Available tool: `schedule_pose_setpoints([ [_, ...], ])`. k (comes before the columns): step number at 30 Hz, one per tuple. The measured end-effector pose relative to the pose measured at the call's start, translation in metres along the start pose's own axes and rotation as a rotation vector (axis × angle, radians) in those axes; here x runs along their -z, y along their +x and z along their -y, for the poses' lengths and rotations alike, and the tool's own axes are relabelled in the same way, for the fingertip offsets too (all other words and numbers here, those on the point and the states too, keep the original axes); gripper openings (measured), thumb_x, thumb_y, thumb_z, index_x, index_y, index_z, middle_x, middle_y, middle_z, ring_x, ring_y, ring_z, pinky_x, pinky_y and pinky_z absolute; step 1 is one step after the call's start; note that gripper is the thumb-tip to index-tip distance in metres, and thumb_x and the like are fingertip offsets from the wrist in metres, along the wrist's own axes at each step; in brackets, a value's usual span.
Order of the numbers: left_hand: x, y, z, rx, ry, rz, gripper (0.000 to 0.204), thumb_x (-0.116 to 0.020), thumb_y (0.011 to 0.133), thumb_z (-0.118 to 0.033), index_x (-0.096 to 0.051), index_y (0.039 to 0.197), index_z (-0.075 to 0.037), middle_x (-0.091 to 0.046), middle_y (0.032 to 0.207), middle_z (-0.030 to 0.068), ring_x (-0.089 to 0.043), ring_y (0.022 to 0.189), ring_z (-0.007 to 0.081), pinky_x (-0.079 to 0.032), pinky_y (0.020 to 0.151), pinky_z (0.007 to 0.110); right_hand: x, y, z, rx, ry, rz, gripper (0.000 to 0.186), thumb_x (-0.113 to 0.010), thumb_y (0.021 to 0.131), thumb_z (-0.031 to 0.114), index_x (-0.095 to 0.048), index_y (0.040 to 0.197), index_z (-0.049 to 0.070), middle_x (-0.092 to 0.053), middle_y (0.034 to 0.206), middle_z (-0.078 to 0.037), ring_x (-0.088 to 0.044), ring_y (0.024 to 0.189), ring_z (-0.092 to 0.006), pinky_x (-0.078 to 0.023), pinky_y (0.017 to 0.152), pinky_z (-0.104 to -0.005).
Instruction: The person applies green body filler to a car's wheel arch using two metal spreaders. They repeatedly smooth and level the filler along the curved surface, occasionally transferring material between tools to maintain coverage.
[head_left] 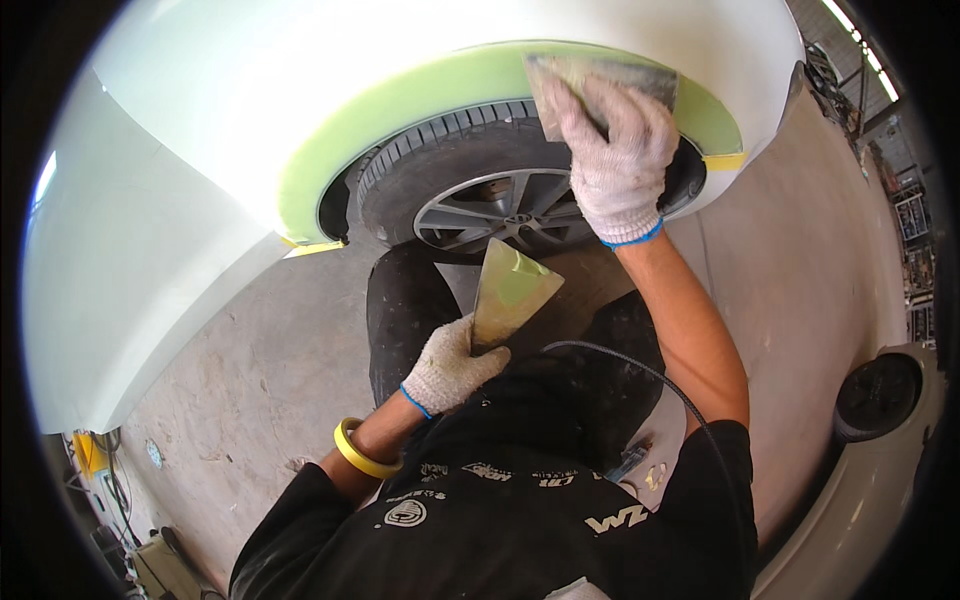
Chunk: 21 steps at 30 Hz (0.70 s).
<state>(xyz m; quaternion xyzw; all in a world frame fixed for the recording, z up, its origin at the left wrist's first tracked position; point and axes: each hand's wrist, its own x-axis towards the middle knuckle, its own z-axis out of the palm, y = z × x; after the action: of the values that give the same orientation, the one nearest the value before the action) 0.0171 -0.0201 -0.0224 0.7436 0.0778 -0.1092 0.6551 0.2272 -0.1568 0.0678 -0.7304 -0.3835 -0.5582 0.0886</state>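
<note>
My right hand [625, 150], in a white knit glove, grips a flat rectangular spreader [648, 82] against the upper right of the wheel arch. Pale green filler [400, 98] covers the arch rim in a broad curved band on the white car body [240, 90]. Lower down, my gloved left hand [450, 368] is closed round a putty knife [495, 312], its wide blade tilted up and carrying a dab of green filler [522, 278]. The blade stands apart from the car, in front of the wheel.
Inside the arch sits a black tire [430, 165] with a grey alloy wheel [500, 205]. Yellow tape [725, 161] marks the band's ends. A roll of yellow tape [352, 455] rings my left forearm. A dark cable [640, 365] crosses my lap; another car part [850, 500] stands at right.
</note>
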Motion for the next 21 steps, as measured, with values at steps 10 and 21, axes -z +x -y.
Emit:
schedule_pose_setpoints([
  [10,0.005,-0.004,0.007,0.097,-0.103,0.006,0.029,-0.064,0.081,-0.009,-0.059,0.108,0.001,-0.064,0.088,0.0018,-0.054,0.077,0.0064,-0.047,0.070,0.025,0.003,0.023,0.027,0.049,0.011,0.080,0.039,-0.064,0.077,0.016,-0.066,0.113,0.029,-0.055,0.111,0.006,-0.047,0.102,-0.0191,-0.040,0.093,-0.0374],
  [21,0.005,-0.001,0.029,0.023,-0.203,-0.061,0.035,-0.064,0.080,-0.012,-0.058,0.112,0.003,-0.068,0.094,0.0091,-0.060,0.085,0.0117,-0.048,0.078,0.028,0.014,0.044,0.061,0.240,0.201,-0.034,0.045,-0.067,0.072,0.025,-0.062,0.117,0.025,-0.053,0.108,0.005,-0.051,0.097,-0.0192,-0.044,0.086,-0.0392],
])
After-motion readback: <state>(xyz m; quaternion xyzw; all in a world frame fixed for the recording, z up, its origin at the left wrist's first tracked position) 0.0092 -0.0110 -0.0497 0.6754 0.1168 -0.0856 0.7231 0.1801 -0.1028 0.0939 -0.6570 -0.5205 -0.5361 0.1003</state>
